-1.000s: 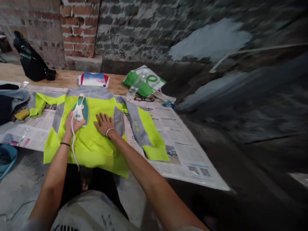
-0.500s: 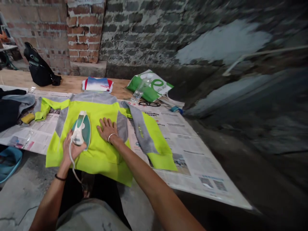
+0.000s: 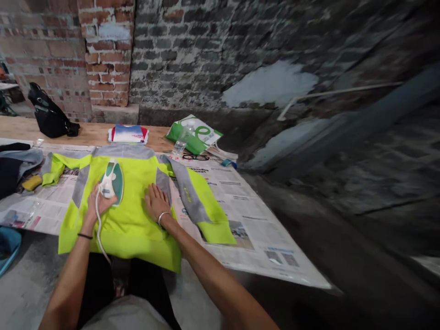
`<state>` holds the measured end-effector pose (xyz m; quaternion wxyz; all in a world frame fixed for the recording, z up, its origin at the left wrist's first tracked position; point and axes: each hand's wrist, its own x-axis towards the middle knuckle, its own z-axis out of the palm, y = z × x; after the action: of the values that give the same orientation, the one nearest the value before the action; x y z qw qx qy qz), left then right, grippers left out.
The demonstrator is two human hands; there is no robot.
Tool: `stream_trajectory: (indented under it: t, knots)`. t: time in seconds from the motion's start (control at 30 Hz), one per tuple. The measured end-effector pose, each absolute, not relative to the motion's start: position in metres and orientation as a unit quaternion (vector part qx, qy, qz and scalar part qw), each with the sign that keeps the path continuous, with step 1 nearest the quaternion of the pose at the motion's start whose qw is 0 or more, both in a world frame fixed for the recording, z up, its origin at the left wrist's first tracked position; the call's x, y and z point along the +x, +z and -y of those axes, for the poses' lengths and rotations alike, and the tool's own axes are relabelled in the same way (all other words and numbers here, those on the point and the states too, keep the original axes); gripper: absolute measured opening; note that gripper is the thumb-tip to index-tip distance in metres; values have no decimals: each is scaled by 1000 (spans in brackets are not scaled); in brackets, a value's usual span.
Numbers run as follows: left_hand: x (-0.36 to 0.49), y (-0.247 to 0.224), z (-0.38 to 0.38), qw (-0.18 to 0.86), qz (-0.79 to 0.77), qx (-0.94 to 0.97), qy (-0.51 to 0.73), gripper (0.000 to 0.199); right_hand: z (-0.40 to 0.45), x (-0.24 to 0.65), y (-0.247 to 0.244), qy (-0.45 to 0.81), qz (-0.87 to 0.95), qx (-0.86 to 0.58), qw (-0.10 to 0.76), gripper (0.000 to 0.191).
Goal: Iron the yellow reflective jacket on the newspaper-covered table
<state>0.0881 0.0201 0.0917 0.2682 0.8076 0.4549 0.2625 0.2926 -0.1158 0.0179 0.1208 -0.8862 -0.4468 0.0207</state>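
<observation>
A neon yellow and grey sweatshirt (image 3: 134,183) lies spread out, its right-side sleeve (image 3: 206,201) slanting toward the table's front. My left hand (image 3: 98,201) is wrapped round the handle end of a white and green iron (image 3: 112,183), which rests on the left part of the sweatshirt with its tip away from me. A white cord runs from the iron down past my left wrist. My right hand (image 3: 158,201) lies flat on the cloth near the grey side panel, holding nothing.
Newspaper (image 3: 257,229) covers the table. Along the back are a black bag (image 3: 50,114), a folded cloth bundle (image 3: 129,134), a green and white bag (image 3: 195,135), a clear bottle (image 3: 182,142) and glasses (image 3: 195,157). A yellow sponge (image 3: 32,183) and dark clothing (image 3: 12,167) lie left.
The camera view has shifted, so the scene sits lower and further left. My right hand has slid toward the grey side panel, away from the iron.
</observation>
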Motion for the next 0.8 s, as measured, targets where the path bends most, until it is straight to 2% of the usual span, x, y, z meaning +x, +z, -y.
stream_trajectory:
  t: [0.13, 0.4, 0.5, 0.67, 0.8]
  knots:
    - [95, 88, -5, 285, -438, 813, 256, 53, 110, 294, 11, 9, 422, -898, 126, 61]
    - [179, 97, -45, 294, -412, 826, 248, 49, 109, 289, 23, 26, 409, -906, 104, 63]
    - [164, 93, -22, 294, -396, 832, 253, 51, 109, 289, 25, 27, 416, -903, 102, 62]
    - [112, 75, 32, 283, -381, 841, 261, 69, 110, 291, 17, 15, 424, -900, 102, 63]
    - [121, 75, 30, 279, -372, 851, 245, 68, 110, 292, 16, 19, 427, -898, 102, 62]
